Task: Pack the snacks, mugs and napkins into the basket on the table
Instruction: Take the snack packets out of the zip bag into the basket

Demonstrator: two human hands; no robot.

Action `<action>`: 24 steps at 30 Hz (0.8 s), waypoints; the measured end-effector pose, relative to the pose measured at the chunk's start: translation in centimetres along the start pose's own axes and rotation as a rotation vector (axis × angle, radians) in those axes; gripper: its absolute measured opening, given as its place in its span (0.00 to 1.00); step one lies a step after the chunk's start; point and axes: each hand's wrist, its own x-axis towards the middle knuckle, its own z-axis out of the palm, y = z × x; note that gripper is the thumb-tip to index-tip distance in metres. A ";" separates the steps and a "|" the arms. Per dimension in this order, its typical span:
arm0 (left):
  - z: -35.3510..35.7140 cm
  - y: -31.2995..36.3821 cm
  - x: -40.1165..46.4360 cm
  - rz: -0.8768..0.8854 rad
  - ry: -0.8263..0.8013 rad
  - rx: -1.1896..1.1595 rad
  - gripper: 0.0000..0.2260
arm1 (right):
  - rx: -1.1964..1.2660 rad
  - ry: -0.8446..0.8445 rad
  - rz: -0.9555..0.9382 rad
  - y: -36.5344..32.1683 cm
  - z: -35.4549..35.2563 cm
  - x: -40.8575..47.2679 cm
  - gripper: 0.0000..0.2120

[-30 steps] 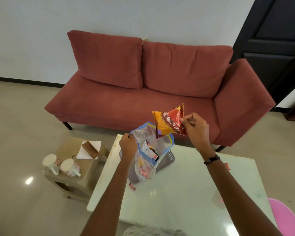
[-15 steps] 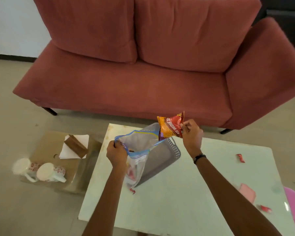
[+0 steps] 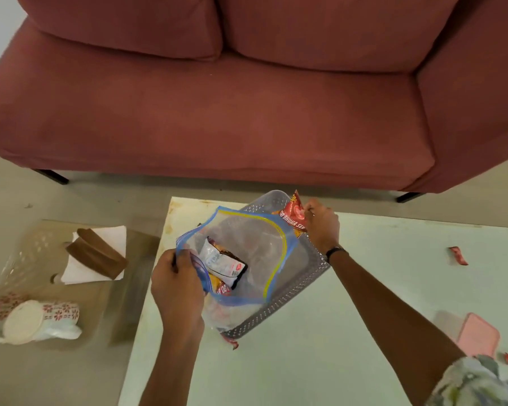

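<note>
A grey perforated basket (image 3: 301,284) rests on the white table (image 3: 320,353). Over it hangs a clear zip bag (image 3: 247,250) with a blue and yellow rim, mouth wide open, snack packets (image 3: 225,263) inside. My left hand (image 3: 175,285) grips the bag's near-left rim. My right hand (image 3: 320,225) pinches a red and orange snack packet (image 3: 294,216) at the bag's far-right rim, above the basket's far corner. Two white mugs with red flowers (image 3: 31,317) and white napkins (image 3: 100,253) under a brown holder (image 3: 96,256) lie on a low stool at left.
A red sofa (image 3: 247,98) runs along the far side of the table. Small red wrappers (image 3: 458,255) and a pink phone (image 3: 477,335) lie on the table's right side. A beige stool (image 3: 71,285) stands left of the table on the tiled floor.
The view has tipped down toward the table. My right hand has lowered the red and orange packet to the bag's far rim, and the bag mouth has spread wider over the basket.
</note>
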 end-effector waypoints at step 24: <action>1.5 -2.4 -1.8 0.073 -0.118 0.205 0.09 | 0.125 0.004 0.035 -0.6 0.2 1.2 0.08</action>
